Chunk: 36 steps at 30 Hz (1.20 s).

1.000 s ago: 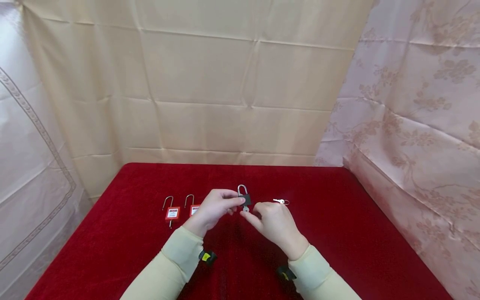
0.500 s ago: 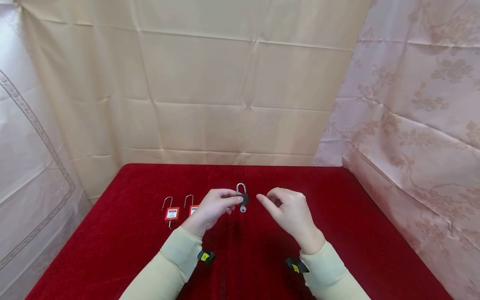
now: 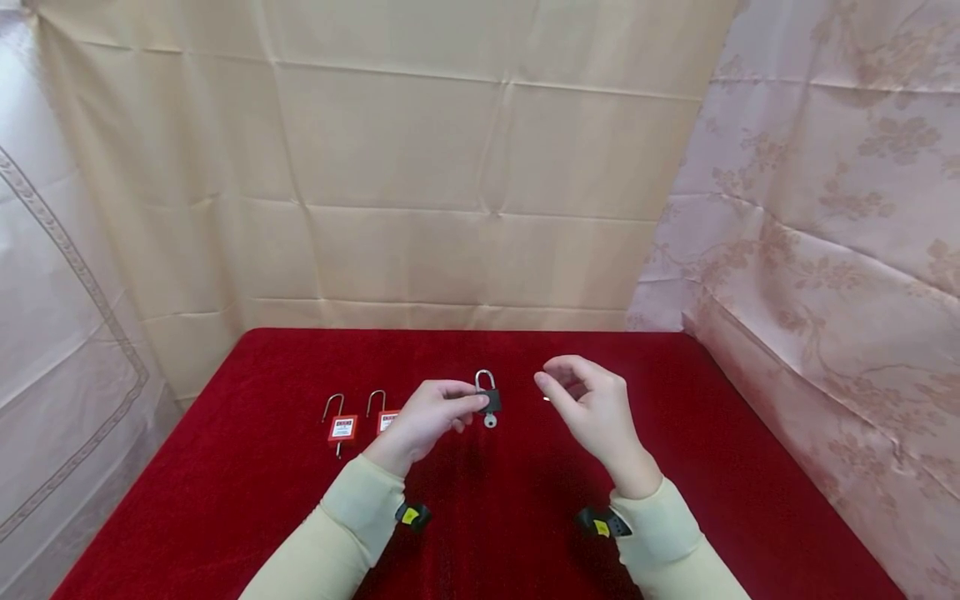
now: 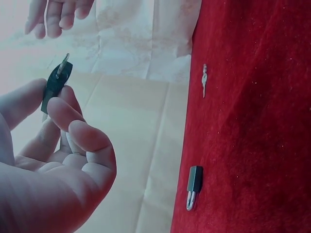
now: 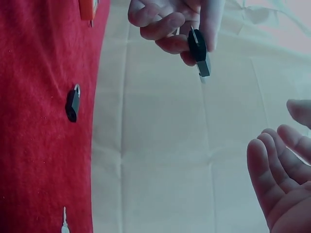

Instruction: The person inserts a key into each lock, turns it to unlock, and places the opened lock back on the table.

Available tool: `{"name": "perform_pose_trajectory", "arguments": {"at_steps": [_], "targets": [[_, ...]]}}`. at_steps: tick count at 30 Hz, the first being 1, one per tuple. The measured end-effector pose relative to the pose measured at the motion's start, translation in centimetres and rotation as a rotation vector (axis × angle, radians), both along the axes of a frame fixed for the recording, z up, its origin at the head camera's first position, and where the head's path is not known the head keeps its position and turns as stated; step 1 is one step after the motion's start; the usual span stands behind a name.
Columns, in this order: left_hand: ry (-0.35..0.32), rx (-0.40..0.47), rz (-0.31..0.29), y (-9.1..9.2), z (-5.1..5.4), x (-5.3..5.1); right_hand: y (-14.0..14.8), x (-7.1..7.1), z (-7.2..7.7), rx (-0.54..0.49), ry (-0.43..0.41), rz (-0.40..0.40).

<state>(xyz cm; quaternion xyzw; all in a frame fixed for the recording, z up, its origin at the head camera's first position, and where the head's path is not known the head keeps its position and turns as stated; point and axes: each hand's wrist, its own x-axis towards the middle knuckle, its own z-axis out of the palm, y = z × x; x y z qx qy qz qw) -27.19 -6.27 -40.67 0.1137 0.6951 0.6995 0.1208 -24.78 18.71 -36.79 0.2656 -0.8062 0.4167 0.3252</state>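
My left hand (image 3: 423, 417) pinches a small black padlock (image 3: 491, 402) between thumb and fingers, shackle pointing up. A silver key (image 3: 491, 421) sticks out of its underside. Whether the shackle is locked I cannot tell. To the right, apart from the lock, my right hand (image 3: 600, 408) hovers with loosely bent fingers and holds nothing. Below it on the cloth lies a loose key (image 4: 204, 80), mostly covered by that hand in the head view. A second black padlock (image 5: 73, 104) rests on the cloth; in the head view it is not visible.
Two red padlocks with raised shackles lie left of my hands: the outer red padlock (image 3: 342, 428) with a key below, and the inner red padlock (image 3: 386, 419), partly behind my left hand. The red cloth (image 3: 240, 500) covers the table; curtains (image 3: 450, 167) surround it.
My right hand has let go of the key in the padlock and moved away to the right, its fingers loosening. The left hand keeps holding the padlock almost in place.
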Motion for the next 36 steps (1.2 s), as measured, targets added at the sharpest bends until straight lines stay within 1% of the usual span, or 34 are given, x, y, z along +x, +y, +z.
{"name": "perform_pose_trajectory", "arguments": {"at_steps": [4,10,12,16,21,27,32,36], "targets": [[0.009,-0.016,-0.014,0.2,0.0,0.2,0.2,0.0,0.0,-0.052,-0.088,0.012],[0.025,-0.033,-0.032,0.6,-0.1,0.3,0.4,-0.5,-0.5,-0.158,-0.205,0.088],[0.029,-0.035,-0.040,0.7,-0.1,0.4,0.5,-0.6,-0.6,-0.176,-0.238,0.101],[0.048,-0.048,-0.071,0.9,0.0,0.6,0.7,-0.8,-0.8,-0.198,-0.328,0.119],[0.049,-0.079,-0.098,1.1,0.1,0.9,0.8,-1.3,-1.6,-0.213,-0.435,0.147],[0.069,-0.107,-0.129,1.4,0.2,1.1,0.7,-2.0,-2.5,-0.243,-0.517,0.190],[0.062,-0.135,-0.148,1.5,0.3,1.4,0.5,-2.2,-3.0,-0.277,-0.588,0.240],[0.057,-0.150,-0.158,1.7,0.4,1.5,0.4,-2.4,-3.5,-0.265,-0.620,0.273]]}}
